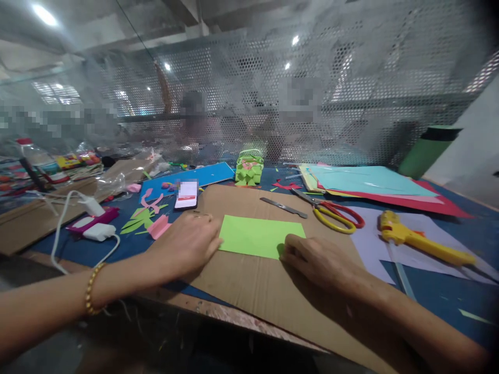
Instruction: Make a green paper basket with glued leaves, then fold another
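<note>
Pressing green paper [260, 236] flat on cardboard [249, 280] mid-surface, left hand [187, 244] & right hand [312, 259] rest loosely curled at its edges, gripping nothing; looks light, floppy, best pinched by a corner.

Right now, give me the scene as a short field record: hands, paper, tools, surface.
left hand: flat on left edge of green paper sheet, gold bracelet on wrist
right hand: fingertips on sheet's lower right corner
paper: lies flat on cardboard sheet
tools: scissors with red and yellow handles, yellow glue gun, metal blade; all untouched
other: phone, colored paper stack, green paper basket
</note>
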A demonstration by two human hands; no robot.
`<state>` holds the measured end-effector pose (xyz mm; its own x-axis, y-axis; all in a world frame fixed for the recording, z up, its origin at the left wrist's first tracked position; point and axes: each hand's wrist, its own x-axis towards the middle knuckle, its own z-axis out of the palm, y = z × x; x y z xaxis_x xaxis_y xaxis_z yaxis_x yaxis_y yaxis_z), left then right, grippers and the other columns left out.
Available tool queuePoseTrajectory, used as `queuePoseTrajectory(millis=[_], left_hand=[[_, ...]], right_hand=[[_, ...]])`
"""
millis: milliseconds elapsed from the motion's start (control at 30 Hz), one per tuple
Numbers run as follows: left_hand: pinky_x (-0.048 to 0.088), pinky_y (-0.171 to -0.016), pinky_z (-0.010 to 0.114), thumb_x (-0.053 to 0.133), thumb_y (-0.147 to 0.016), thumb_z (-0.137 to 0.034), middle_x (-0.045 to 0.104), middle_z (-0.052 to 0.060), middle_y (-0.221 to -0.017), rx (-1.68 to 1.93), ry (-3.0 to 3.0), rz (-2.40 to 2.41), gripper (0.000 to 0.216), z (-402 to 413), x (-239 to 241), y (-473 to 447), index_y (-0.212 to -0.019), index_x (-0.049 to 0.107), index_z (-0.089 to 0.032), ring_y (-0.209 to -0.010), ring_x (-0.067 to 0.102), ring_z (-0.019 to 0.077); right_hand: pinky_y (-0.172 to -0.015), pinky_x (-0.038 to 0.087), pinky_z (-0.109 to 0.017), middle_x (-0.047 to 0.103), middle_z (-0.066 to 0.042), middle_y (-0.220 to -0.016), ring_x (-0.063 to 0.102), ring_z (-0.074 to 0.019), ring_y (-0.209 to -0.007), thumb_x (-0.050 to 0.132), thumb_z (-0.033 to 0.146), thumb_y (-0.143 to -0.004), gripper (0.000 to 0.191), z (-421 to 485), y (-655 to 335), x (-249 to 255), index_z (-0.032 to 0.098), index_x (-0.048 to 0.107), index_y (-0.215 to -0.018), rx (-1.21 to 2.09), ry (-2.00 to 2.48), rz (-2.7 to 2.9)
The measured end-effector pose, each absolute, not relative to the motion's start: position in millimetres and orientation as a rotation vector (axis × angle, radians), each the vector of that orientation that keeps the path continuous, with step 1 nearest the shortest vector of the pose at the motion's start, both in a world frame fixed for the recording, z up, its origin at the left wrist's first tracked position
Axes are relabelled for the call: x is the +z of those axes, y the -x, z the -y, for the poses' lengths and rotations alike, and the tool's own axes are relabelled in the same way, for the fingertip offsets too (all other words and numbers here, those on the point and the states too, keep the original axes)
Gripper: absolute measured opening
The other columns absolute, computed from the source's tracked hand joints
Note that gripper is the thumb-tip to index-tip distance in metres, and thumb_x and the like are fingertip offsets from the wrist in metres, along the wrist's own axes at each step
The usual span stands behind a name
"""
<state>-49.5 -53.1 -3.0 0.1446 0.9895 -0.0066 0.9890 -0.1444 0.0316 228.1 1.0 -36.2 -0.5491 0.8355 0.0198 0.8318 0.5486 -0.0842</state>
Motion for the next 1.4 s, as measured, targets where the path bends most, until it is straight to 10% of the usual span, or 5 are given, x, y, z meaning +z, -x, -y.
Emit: queuePoseTrajectory(millis=[133, 1400], left_hand=[[0.034, -0.106, 0.05, 0.052, -0.099, -0.049, 0.058, 0.018, -0.136, 0.329, -2.988, -1.403, 0.048, 72, -18, 6, -0.129, 0.059, -0.013, -0.129, 0.047, 0.0351], [0.036, -0.073, 0.039, 0.043, -0.1, -0.029, 0.066, 0.009, -0.08, 0.477, -2.906, -1.533, 0.04, 64, -42, 28, -0.072, 0.07, -0.019, -0.075, 0.057, 0.0248]], right_hand=[[-0.055, 0.016, -0.03, 0.056, 0.0, -0.068, 0.041, -0.0147, -0.058, 0.049, 0.035, -0.097, 0.021, 0, -229, -37, 0.022, 0.052, -0.081, 0.113, 1.46, 2.694], [-0.045, 0.037, -0.022, 0.061, 0.001, -0.049, 0.055, -0.0116, -0.044, 0.063, 0.041, -0.082, 0.034, -10, -244, -2, 0.019, 0.056, -0.057, 0.833, 1.759, 2.535]])
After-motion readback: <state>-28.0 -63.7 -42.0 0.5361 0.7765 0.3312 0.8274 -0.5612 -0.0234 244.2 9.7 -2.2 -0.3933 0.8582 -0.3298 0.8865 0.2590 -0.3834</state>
